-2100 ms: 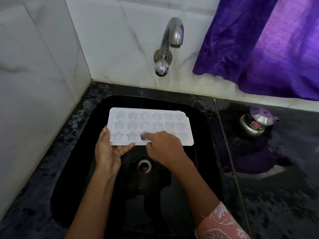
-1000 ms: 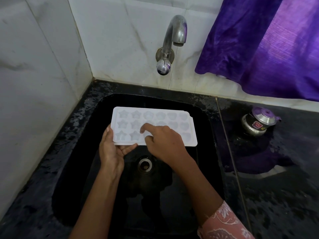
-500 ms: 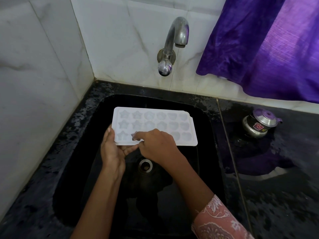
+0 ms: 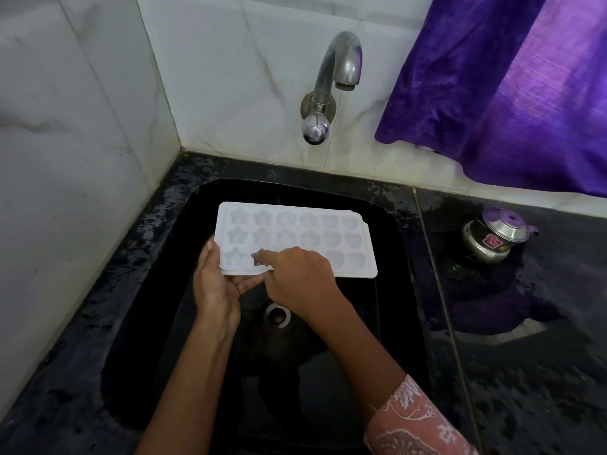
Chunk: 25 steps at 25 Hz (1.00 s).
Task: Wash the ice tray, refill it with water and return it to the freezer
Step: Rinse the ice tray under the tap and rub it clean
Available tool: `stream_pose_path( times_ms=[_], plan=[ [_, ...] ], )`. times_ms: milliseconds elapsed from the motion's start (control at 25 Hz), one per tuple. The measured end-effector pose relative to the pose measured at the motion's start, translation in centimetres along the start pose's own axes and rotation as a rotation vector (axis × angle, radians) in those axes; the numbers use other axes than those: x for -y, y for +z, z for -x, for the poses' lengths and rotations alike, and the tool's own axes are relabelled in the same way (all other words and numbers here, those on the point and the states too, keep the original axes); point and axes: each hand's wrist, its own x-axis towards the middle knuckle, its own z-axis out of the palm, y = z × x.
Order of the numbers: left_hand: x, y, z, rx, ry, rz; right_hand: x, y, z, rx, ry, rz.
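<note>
**Layout: tray over sink**

Ice tray (image 4: 328, 231) sits over the sink (image 4: 391, 290), behind the drain (image 4: 277, 315) and in front of the wall tap (image 4: 331, 70). Left hand (image 4: 213, 290) at its near-left corner, right hand (image 4: 299, 280) on the near row. Lidded pot (image 4: 492, 239) on the counter (image 4: 525, 372), right of the sink.

Sink (image 4: 184, 244): far half covered by the ice tray (image 4: 328, 239), with the left hand (image 4: 213, 287) and right hand (image 4: 299, 277) at its near-left corner. Near half is open down to the drain (image 4: 277, 315). Above the sink: overhanging tap (image 4: 331, 67). Right of the sink: kettle (image 4: 492, 238) on the desk (image 4: 525, 372), curtain (image 4: 509, 93) behind. Left of the sink: tiled wall (image 4: 65, 159).
</note>
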Motion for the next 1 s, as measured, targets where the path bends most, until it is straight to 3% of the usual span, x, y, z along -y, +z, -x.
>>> stream_pose_path(
  times_ms=[280, 480, 1000],
  plan=[
    [0.5, 0.0, 0.0, 0.013, -0.008, -0.007, -0.4, -0.6, 0.3, 0.017, 0.033, -0.075],
    [0.8, -0.1, -0.1, 0.001, -0.003, 0.012, 0.7, -1.0, -0.2, -0.106, -0.037, -0.072],
    [1.3, -0.2, -0.8, -0.016, -0.023, 0.071, 1.7, -0.1, -1.4, 0.004, -0.097, -0.011]
  ],
)
